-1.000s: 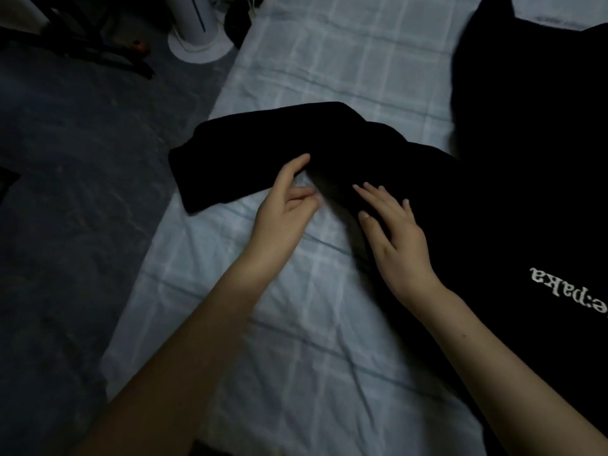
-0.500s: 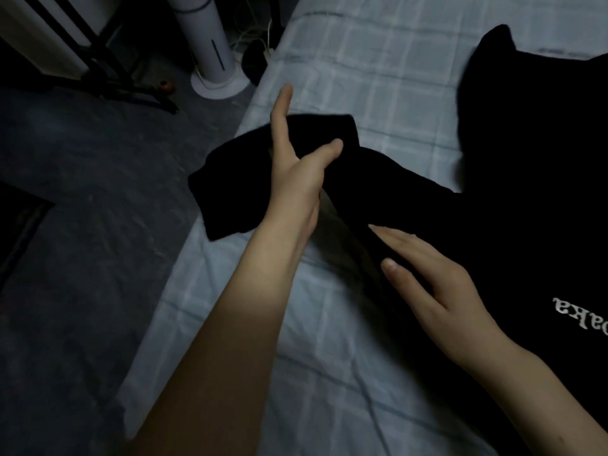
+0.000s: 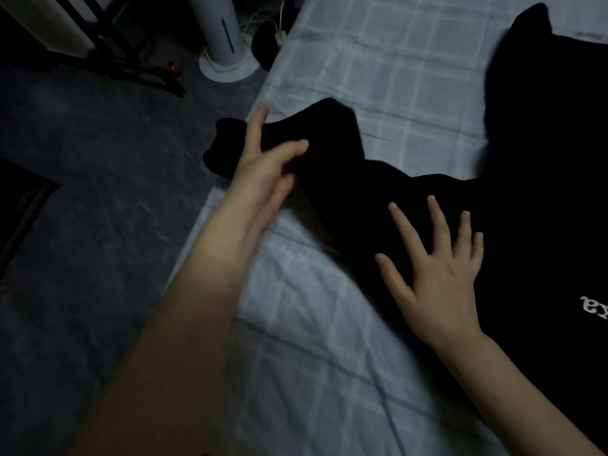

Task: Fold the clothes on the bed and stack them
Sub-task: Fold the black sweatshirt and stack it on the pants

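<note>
A black shirt [image 3: 533, 166] with white lettering lies spread on the bed [image 3: 378, 70], covering its right side. Its sleeve [image 3: 312, 139] stretches left to the bed's edge, the cuff hanging over the floor. My left hand [image 3: 263, 162] holds the sleeve near its end, thumb on top and fingers around the cloth. My right hand [image 3: 434, 268] lies flat with spread fingers on the shirt's body, just below the sleeve's root.
The bed has a pale checked sheet. Left of it is dark grey floor [image 3: 82, 192]. A white tower appliance [image 3: 227, 37] stands on the floor by the bed's far corner, with cables beside it. Black stand legs [image 3: 131, 60] cross the floor at the upper left.
My left hand has slid left along the sleeve and closed on it near the cuff. My right hand moved right onto the shirt's body and spread its fingers flat.
</note>
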Motion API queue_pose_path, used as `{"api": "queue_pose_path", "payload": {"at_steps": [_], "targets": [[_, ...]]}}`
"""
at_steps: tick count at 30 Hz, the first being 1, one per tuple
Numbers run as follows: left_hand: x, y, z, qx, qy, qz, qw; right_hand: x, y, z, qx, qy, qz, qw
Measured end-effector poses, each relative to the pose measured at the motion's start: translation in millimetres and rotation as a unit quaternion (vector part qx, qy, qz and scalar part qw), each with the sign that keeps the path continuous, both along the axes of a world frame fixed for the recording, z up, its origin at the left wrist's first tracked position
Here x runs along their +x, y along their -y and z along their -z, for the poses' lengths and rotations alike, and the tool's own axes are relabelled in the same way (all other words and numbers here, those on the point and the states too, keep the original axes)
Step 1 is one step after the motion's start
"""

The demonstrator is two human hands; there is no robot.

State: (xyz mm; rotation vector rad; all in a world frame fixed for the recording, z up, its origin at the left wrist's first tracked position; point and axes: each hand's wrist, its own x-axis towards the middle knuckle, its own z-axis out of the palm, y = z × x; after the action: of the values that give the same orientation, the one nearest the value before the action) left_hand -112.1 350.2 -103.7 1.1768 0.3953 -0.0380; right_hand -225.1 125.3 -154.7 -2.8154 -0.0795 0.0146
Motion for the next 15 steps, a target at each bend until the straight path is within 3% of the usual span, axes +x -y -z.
{"api": "queue_pose_path", "payload": {"at_steps": [2, 4, 6, 8, 15], "targets": [[13, -12, -12, 0.0, 0.093, 0.056, 0.994, -1, -4, 4, -0.015, 0.009, 0.003, 1.0], [12, -18, -12, 0.086, 0.139, 0.094, 0.982, 1, -7, 8, -0.03, -0.009, 0.003, 0.999], [7, -17, 3, 0.133, 0.058, 0.054, 0.988, 3, -8, 12, -0.056, -0.024, 0.002, 0.998], [0, -18, 20, 0.083, -0.046, 0.004, 0.996, 3, -9, 17, -0.069, -0.012, 0.005, 0.997], [13, -28, 25, 0.087, -0.016, 0.003, 0.996, 4, -7, 28, -0.086, 0.004, -0.004, 0.996]]}}
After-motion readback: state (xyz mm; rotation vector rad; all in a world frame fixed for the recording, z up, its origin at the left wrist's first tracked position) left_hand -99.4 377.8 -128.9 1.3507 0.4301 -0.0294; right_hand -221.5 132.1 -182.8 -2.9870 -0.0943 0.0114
